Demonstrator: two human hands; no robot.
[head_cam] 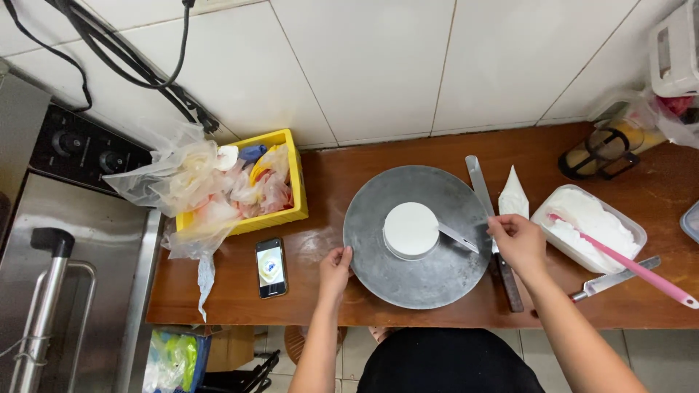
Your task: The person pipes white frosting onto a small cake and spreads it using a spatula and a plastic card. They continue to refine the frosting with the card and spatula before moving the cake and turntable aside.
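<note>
Right hand (518,244) grips a small palette knife (459,236), blade tip against the side of a round white cake (410,230) centred on a grey turntable (371,240). Left hand (335,268), fingers curled, touches the turntable's left rim near the surface's front edge. A long spatula (477,182) lies just right; a piping bag (513,195), cream tub (626,222) with pink spatula (641,271) beyond. A phone (271,267) and yellow crate (295,182) lie left.

You are in a kitchen for cake work: white wall tiles, a wooden worktop (328,182), a cake turntable (437,280), and a steel oven (95,240) at left.
</note>
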